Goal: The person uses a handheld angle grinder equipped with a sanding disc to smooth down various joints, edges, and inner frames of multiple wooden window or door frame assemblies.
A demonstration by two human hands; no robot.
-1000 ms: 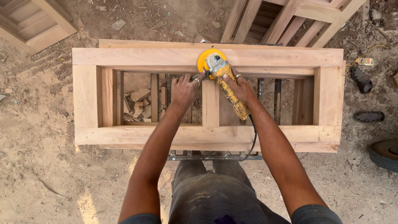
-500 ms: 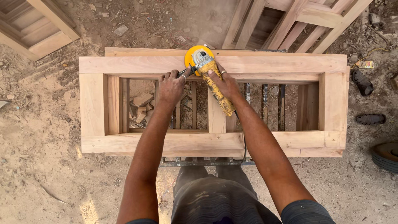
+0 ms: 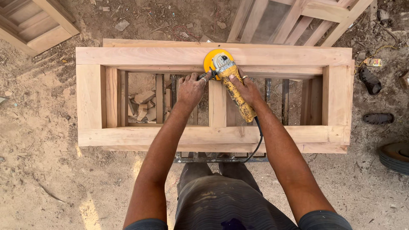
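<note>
I had both hands on the yellow angle grinder (image 3: 232,85), which lay across the far rail of the pale wooden frame (image 3: 91,98) with its round yellow disc (image 3: 211,60) flat on the top face of that rail, just left of the frame's short centre post (image 3: 217,104). My right hand (image 3: 245,90) was wrapped closed around the grinder's body, thumb up near the grey head, the body running back toward me at a slant to the right. My left hand (image 3: 190,90) was closed on the dark side handle (image 3: 204,76) that stuck out to the left of the head; I could not tell how tightly the fingers met underneath. The black cord (image 3: 258,140) trailed from the tail of the tool, over the near rail and down below the frame. Through the frame's left opening I saw a heap of small wood offcuts (image 3: 142,106) on the ground. The frame rested on a metal stand (image 3: 221,159), only partly visible at the near edge. Around it was sandy earth, with a pair of dark sandals (image 3: 375,100) well apart to the right and other wooden frames (image 3: 298,21) beyond the far rail.
</note>
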